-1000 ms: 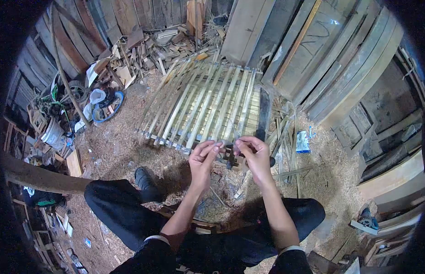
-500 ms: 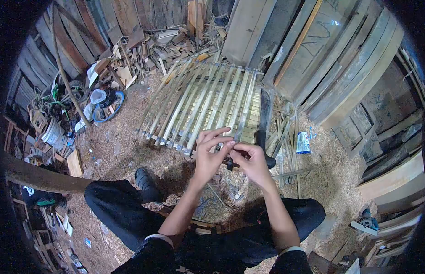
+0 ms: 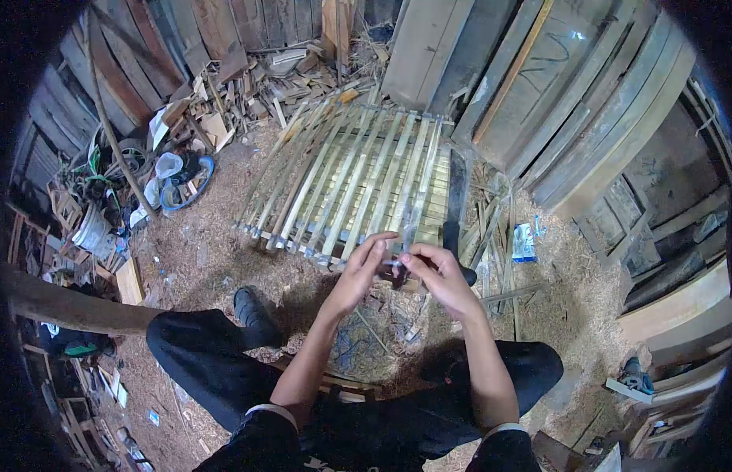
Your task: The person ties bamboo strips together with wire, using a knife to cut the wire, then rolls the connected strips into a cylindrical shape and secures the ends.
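A slatted wooden frame [image 3: 342, 177] lies on the ground in front of me, its pale slats running away from me. My left hand [image 3: 363, 271] is over the frame's near edge, fingers bent toward the right, at one end of a small thin piece too small to make out. Just to its right, my right hand [image 3: 436, 271] pinches near the same spot, by the near end of a slat. A dark object [image 3: 399, 277] sits below and between my fingertips. A dark bar [image 3: 457, 197] lies along the frame's right side.
Wood scraps [image 3: 263, 82] are heaped at the back. A blue-rimmed basin [image 3: 187, 197] and a white bucket [image 3: 93, 230] stand at the left. Boards [image 3: 594, 118] lean at the right, a blue-white packet [image 3: 524, 242] lies nearer, and a power tool [image 3: 633, 377] is at lower right.
My hands have moved slightly apart and down. The left fingers, raised and spread before, are now lower, and a thin piece shows between the hands.
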The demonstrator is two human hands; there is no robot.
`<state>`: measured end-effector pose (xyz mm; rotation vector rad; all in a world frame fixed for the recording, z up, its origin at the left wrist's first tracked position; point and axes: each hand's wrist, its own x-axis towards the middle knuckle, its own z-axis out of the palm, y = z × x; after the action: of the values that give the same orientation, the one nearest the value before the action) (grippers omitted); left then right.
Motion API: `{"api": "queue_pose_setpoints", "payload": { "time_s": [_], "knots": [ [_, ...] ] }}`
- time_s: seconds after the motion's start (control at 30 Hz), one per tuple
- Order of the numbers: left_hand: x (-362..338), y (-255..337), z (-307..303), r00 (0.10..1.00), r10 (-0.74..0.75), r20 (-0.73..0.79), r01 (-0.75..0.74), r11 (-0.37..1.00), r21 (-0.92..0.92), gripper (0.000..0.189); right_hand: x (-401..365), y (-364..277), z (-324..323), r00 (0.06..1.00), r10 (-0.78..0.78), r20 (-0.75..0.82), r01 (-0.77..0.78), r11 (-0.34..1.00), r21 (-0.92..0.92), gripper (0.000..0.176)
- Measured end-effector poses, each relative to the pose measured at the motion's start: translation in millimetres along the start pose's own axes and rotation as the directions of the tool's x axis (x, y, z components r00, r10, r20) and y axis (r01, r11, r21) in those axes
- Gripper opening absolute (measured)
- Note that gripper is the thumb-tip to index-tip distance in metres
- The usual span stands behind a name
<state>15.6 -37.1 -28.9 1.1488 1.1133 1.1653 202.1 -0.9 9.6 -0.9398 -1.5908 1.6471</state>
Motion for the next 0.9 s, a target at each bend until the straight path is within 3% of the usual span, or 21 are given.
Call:
{"api": "queue_pose_setpoints", "payload": {
  "time_s": [0.03, 0.1, 0.13, 0.2, 0.23, 0.3, 0.4, 0.57, 0.63, 0.67, 0.7, 0.8, 0.87, 0.9],
  "knots": [
    [0.8, 5.0, -0.5, 0.999, -0.045, -0.008, 0.045, 0.997, -0.061, 0.049, -0.1, 1.9, -2.2, 1.000, -0.002, 0.005, 0.002, 1.000, -0.002, 0.022],
    [6.8, 0.4, -4.1, 0.999, -0.045, -0.001, 0.044, 0.994, -0.103, 0.045, -1.1, 2.9, -6.8, 0.999, -0.036, 0.019, 0.040, 0.942, -0.333, 0.016],
    [9.0, -2.2, -4.7, 0.999, -0.048, 0.011, 0.049, 0.989, -0.143, 0.042, -1.8, 3.5, -9.3, 0.999, -0.036, 0.017, 0.040, 0.941, -0.335, 0.016],
    [10.5, -5.3, -1.5, 0.999, -0.033, 0.036, 0.035, 0.997, -0.074, 0.037, -3.2, 2.8, -10.7, 0.970, -0.223, 0.093, 0.232, 0.744, -0.627, 0.014],
    [10.9, -5.2, 0.3, 0.998, -0.018, 0.060, 0.019, 1.000, -0.004, 0.034, -5.1, 0.7, -8.9, 0.971, -0.222, 0.093, 0.230, 0.745, -0.626, 0.014],
    [12.0, -1.7, 2.3, 0.998, -0.009, 0.061, 0.012, 0.999, -0.048, 0.033, -9.3, -4.7, -3.7, 0.883, -0.443, 0.155, 0.387, 0.500, -0.775, 0.017],
    [11.5, 3.2, 1.1, 0.997, -0.016, 0.070, 0.020, 0.998, -0.055, 0.034, -6.9, 1.3, -1.2, 0.841, -0.530, 0.112, 0.411, 0.490, -0.769, 0.021],
    [13.1, 4.1, -0.9, 0.998, 0.020, 0.064, -0.019, 1.000, -0.024, 0.044, -3.6, 6.7, -2.2, 0.855, -0.510, 0.095, 0.408, 0.547, -0.731, 0.022],
    [14.7, -6.5, 1.7, 0.998, 0.039, -0.058, -0.048, 0.986, -0.157, 0.049, -4.4, 7.2, -0.8, 0.865, -0.497, 0.072, 0.400, 0.595, -0.697, 0.020],
    [15.0, -11.9, 2.4, 0.998, 0.038, -0.056, -0.046, 0.986, -0.158, 0.049, -5.1, 6.5, 1.1, 0.899, -0.437, 0.019, 0.349, 0.691, -0.633, 0.017],
    [14.6, -15.0, 3.4, 0.996, 0.011, -0.087, -0.035, 0.958, -0.285, 0.048, -5.8, 5.4, 2.9, 0.929, -0.370, -0.027, 0.293, 0.776, -0.559, 0.014],
    [11.4, -18.5, 5.0, 0.984, -0.055, -0.172, -0.042, 0.858, -0.513, 0.043, -4.9, 0.8, 5.4, 0.931, -0.355, -0.080, 0.298, 0.870, -0.393, 0.012],
    [8.9, -13.5, 6.1, 0.970, -0.096, -0.223, -0.062, 0.790, -0.610, 0.041, -3.6, 16.5, 0.9, 0.915, -0.398, -0.062, 0.345, 0.854, -0.390, 0.011],
    [6.9, -9.5, 6.4, 0.965, -0.111, -0.238, -0.070, 0.765, -0.640, 0.040, -4.9, 18.6, 2.0, 0.960, -0.250, -0.124, 0.222, 0.953, -0.205, 0.011]
  ]
}}
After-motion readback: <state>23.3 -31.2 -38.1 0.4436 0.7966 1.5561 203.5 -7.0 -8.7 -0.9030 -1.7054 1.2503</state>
